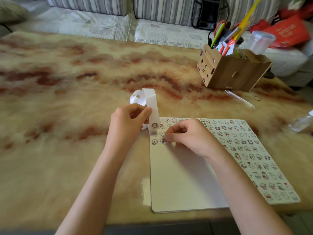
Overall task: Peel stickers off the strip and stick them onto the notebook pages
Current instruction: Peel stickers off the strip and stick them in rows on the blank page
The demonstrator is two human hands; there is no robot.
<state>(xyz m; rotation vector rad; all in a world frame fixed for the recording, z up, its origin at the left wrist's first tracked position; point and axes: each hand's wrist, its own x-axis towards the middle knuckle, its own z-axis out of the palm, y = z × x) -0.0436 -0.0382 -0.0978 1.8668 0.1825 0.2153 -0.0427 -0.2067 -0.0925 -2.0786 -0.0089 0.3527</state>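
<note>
Notebook (183, 184) lies open on the table (67, 150). Our right hand (191, 138) pinches a sticker (164, 140) down on its left page, and our left hand (128, 119) grips the strip (153, 106). Uneven pressing could crease the sticker or set it crooked.

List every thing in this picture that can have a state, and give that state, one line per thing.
Notebook, lying open flat, left page mostly bare.
Sticker strip, curled upward, gripped by the left hand.
Sticker, on the notebook's left page, pinched by the right hand.
Wooden organiser, upright, filled with stationery.
</note>
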